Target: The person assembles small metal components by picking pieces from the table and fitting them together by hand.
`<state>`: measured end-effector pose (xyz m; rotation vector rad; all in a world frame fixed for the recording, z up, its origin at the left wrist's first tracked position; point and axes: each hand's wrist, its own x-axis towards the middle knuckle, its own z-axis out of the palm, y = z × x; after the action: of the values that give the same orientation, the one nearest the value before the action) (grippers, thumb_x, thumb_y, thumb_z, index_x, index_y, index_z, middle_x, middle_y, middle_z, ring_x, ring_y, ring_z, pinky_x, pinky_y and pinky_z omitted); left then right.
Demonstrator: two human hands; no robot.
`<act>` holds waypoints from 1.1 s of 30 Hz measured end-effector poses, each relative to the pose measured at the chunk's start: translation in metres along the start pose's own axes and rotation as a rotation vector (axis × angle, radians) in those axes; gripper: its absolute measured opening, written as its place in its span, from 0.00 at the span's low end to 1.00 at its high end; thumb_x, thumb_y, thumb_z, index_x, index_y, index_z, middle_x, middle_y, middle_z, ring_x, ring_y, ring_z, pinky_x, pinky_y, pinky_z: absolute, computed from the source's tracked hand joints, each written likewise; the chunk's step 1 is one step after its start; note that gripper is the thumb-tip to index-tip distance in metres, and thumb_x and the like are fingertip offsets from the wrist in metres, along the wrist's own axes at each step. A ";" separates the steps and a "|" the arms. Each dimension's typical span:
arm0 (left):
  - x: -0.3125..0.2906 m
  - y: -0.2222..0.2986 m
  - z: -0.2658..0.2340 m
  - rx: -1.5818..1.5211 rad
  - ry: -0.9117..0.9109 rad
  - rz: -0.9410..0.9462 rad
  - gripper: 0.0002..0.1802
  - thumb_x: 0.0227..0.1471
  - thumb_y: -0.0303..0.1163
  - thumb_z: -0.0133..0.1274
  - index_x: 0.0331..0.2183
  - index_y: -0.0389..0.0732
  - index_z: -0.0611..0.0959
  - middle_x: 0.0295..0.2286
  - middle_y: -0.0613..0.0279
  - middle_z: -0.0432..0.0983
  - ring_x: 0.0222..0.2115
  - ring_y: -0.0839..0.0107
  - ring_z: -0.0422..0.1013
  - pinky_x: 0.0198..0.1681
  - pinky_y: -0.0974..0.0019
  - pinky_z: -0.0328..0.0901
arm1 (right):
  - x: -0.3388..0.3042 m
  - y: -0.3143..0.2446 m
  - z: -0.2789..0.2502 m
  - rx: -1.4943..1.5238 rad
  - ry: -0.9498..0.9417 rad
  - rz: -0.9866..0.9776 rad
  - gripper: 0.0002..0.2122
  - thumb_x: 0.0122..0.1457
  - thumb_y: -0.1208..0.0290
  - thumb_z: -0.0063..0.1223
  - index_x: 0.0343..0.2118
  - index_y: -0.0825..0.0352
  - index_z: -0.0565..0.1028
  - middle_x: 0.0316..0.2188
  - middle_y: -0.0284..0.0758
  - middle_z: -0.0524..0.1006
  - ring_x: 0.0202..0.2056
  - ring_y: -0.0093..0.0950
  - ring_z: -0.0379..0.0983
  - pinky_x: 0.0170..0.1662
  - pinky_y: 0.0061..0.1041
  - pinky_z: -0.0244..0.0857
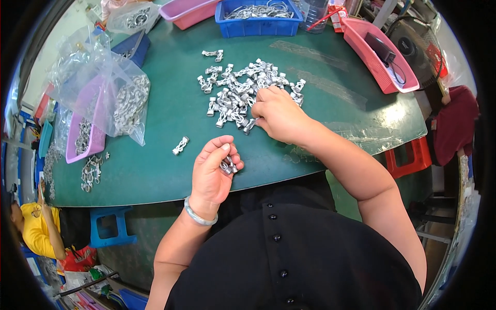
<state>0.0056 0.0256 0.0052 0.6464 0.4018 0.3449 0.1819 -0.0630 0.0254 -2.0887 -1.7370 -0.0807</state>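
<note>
A loose heap of small silver-grey cable pieces with metal ends (237,95) lies on the green table (170,98). At the heap's near right edge my right hand (279,113) is closed, its fingertips pinching one of these short cables (249,125). My left hand (212,168), with a pale bangle at the wrist, is curled palm-up above the front of the table. Its fingers close round a few similar short cables (228,165). One single cable piece (181,145) lies apart to the left of that hand.
Along the far edge stand a blue bin (258,26) of cable loops and a pink basket (188,13). A pink basket (380,57) and a fan (413,49) are at right. Plastic bags (132,101) and a purple basket (85,129) crowd the left. Another person (39,227) sits beyond.
</note>
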 end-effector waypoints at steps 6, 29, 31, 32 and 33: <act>0.001 -0.001 0.007 0.128 0.054 0.051 0.10 0.47 0.25 0.46 0.36 0.38 0.71 0.23 0.66 0.67 0.20 0.78 0.62 0.23 0.73 0.59 | -0.006 -0.005 -0.010 0.224 0.027 0.027 0.04 0.41 0.76 0.52 0.22 0.67 0.70 0.22 0.35 0.69 0.28 0.31 0.65 0.32 0.28 0.58; -0.007 -0.010 0.016 0.501 -0.080 0.329 0.15 0.47 0.21 0.48 0.40 0.35 0.73 0.26 0.68 0.68 0.22 0.83 0.64 0.25 0.80 0.62 | -0.040 -0.022 -0.008 1.634 -0.194 0.466 0.09 0.50 0.81 0.46 0.35 0.72 0.69 0.28 0.34 0.73 0.29 0.20 0.69 0.34 0.19 0.64; -0.007 -0.011 0.015 0.522 -0.078 0.357 0.14 0.47 0.21 0.48 0.40 0.35 0.73 0.27 0.67 0.68 0.22 0.83 0.64 0.26 0.79 0.62 | -0.040 -0.022 -0.008 1.630 -0.193 0.456 0.09 0.49 0.81 0.46 0.36 0.72 0.69 0.29 0.34 0.73 0.29 0.20 0.69 0.34 0.19 0.64; -0.008 -0.011 0.014 0.522 -0.079 0.357 0.14 0.47 0.21 0.48 0.40 0.35 0.73 0.27 0.67 0.68 0.22 0.83 0.64 0.26 0.79 0.62 | -0.041 -0.023 -0.009 1.626 -0.190 0.455 0.09 0.49 0.81 0.46 0.35 0.72 0.69 0.28 0.34 0.73 0.29 0.20 0.69 0.34 0.18 0.64; -0.008 -0.011 0.014 0.532 -0.080 0.367 0.15 0.46 0.21 0.48 0.40 0.35 0.73 0.28 0.66 0.68 0.22 0.83 0.65 0.26 0.79 0.62 | -0.041 -0.023 -0.010 1.623 -0.188 0.454 0.09 0.49 0.81 0.46 0.35 0.72 0.69 0.28 0.34 0.73 0.29 0.20 0.69 0.34 0.18 0.64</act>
<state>0.0069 0.0065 0.0102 1.2573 0.2962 0.5658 0.1530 -0.1013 0.0284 -1.0845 -0.6882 1.2213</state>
